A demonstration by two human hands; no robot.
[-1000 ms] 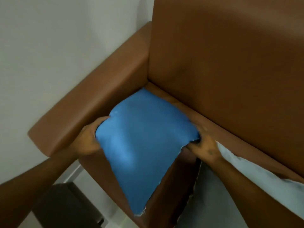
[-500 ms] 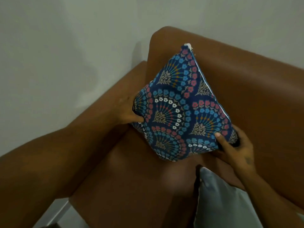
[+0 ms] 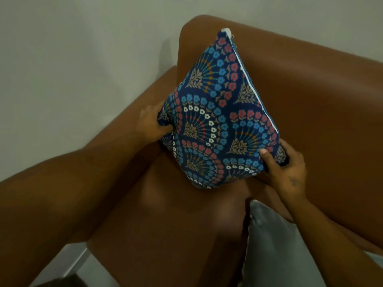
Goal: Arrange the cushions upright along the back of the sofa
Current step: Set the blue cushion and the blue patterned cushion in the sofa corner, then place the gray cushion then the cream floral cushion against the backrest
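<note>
Both hands, left hand [image 3: 154, 123] and right hand [image 3: 287, 164], pinch the dark blue flowery cushion [image 3: 219, 121] by its sides, standing it up against the brown leather sofa [image 3: 310, 104] back, in the far corner.

Patterned cushion [image 3: 219, 119] stands against sofa backrest [image 3: 310, 104], between left hand [image 3: 152, 123] and right hand [image 3: 286, 164]; second cushion [image 3: 275, 251] below right fingers.

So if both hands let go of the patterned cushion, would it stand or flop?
The patterned cushion looks soft: the left hand dents its edge. Balanced on one corner, it would probably tip, likely against the sofa back.
</note>
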